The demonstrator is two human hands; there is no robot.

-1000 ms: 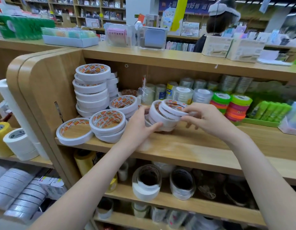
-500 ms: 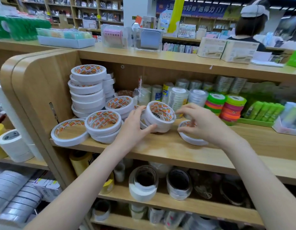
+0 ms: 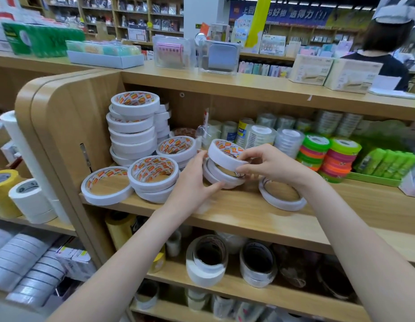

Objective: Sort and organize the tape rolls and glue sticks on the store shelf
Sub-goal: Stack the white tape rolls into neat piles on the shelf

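White double-sided tape rolls with orange-printed cores crowd the wooden shelf (image 3: pixel 248 212). A tall stack (image 3: pixel 132 129) stands at the back left, with lower piles (image 3: pixel 153 177) and a single flat roll (image 3: pixel 106 185) in front. My right hand (image 3: pixel 269 165) pinches the top roll (image 3: pixel 225 154) of a small tilted pile (image 3: pixel 219 176). My left hand (image 3: pixel 192 184) holds that pile's left side, fingers curled under its lower rolls. A thin roll (image 3: pixel 282 198) lies flat on the shelf under my right wrist. Green glue sticks (image 3: pixel 387 161) sit at the far right.
Clear tape rolls (image 3: pixel 262 135) and neon-coloured tape stacks (image 3: pixel 327 156) stand behind my hands. Larger tape rolls (image 3: pixel 209 261) fill the shelf below. Yellow and white rolls (image 3: pixel 27 196) sit on the neighbouring unit to the left. A person (image 3: pixel 385 47) stands behind the counter at top right.
My right hand left the thin roll lying flat on the shelf and moved back to pinch the top roll of the pile that my left hand holds.
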